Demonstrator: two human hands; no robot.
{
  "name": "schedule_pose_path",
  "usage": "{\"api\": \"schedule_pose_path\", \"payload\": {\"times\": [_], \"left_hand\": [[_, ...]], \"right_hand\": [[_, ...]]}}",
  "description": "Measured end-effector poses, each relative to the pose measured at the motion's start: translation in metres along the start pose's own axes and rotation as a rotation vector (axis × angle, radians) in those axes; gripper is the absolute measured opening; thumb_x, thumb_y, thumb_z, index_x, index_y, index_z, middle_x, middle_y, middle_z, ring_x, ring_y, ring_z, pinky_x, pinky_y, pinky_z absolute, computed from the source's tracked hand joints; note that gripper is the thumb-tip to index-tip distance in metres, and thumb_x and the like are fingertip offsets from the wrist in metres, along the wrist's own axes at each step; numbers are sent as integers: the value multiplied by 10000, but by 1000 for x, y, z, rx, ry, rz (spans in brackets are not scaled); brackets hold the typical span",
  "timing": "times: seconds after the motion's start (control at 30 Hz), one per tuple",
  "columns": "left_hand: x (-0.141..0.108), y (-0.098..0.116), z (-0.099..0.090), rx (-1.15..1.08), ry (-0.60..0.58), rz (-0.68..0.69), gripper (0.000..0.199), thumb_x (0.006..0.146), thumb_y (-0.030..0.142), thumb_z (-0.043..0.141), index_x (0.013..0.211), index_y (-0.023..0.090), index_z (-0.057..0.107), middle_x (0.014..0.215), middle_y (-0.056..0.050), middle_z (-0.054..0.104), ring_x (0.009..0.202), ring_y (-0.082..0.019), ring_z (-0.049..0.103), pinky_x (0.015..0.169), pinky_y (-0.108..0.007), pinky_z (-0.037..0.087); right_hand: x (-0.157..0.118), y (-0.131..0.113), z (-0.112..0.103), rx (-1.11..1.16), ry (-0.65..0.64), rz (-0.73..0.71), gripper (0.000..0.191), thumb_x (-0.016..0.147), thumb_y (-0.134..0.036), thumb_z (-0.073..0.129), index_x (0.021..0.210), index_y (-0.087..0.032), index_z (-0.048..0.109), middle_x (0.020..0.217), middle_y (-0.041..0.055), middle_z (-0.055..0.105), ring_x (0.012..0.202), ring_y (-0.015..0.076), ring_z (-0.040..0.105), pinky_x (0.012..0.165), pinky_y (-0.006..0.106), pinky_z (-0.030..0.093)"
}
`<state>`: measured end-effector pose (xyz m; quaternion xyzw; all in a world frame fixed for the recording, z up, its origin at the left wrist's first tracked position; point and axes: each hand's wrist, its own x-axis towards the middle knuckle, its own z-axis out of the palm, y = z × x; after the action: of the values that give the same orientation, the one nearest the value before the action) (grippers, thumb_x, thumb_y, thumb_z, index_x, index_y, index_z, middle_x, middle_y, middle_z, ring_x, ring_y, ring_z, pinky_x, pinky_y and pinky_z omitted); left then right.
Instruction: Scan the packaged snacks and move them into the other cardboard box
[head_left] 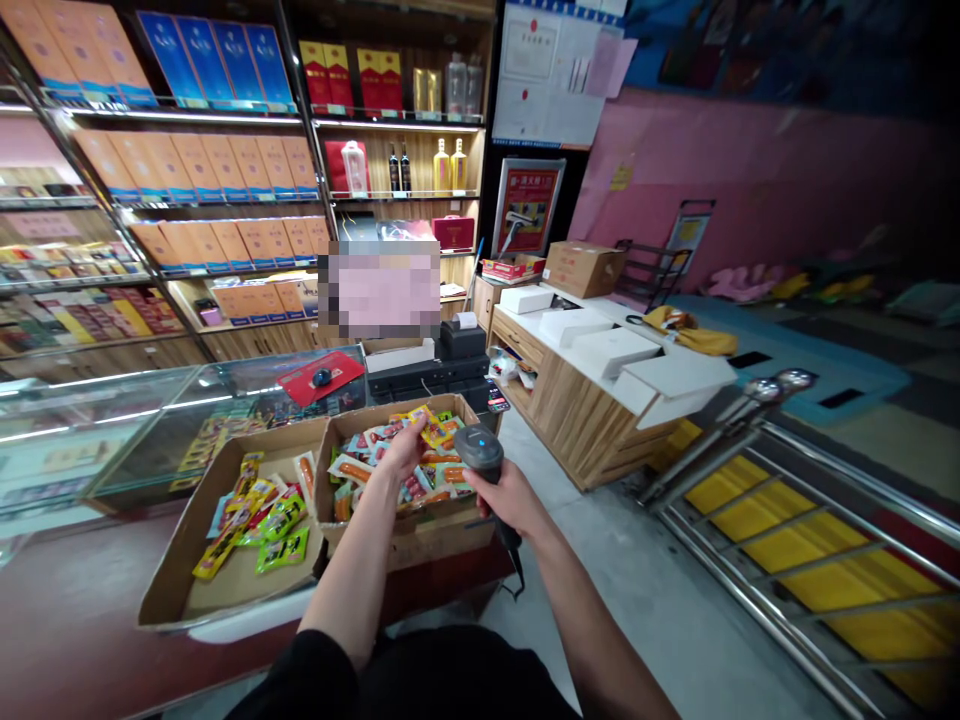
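Note:
My left hand (pixel 405 448) holds a yellow snack packet (pixel 433 429) over a cardboard box (pixel 420 535) filled with several orange and red snack packets. My right hand (pixel 504 490) grips a dark handheld barcode scanner (pixel 480 450), its head pointing toward the packet, its cable hanging down at the box's right side. A second, flatter cardboard box (pixel 180 580) lies to the left with several yellow and green packets (pixel 259 520) in it.
A glass display counter (pixel 112 440) with a red mat and mouse (pixel 321 378) stands behind the boxes. A cash register (pixel 450 360) and wooden counter with white boxes (pixel 615 350) sit at right. Shelves of boxed goods and bottles fill the back wall. Metal railings (pixel 787 520) border yellow flooring at right.

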<state>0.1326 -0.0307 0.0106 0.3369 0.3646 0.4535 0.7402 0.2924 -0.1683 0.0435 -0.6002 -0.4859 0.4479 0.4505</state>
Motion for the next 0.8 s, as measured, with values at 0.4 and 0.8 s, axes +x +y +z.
{"api": "schedule_pose_path", "payload": {"times": [0.4,0.8], "left_hand": [[11,-3,-24,72,188,123,376,578,250,915,848,147,675,781,-41,739,673,-154,701,656,-259,552],[4,3,-36,205,147,129,461,514,203,933,923,144,730,814,-67,752,720,-185,694,716,-300,549]], "right_hand": [[-1,-2,3,-20,-11,-10,306,770,-487,699,860,-219,583,492,-53,585,392,141,550,404,250,471],[3,6,3,-29,-28,-22,312,755,-472,736,903,-224,618,493,-36,617,379,146,564,384,244,454]]}}
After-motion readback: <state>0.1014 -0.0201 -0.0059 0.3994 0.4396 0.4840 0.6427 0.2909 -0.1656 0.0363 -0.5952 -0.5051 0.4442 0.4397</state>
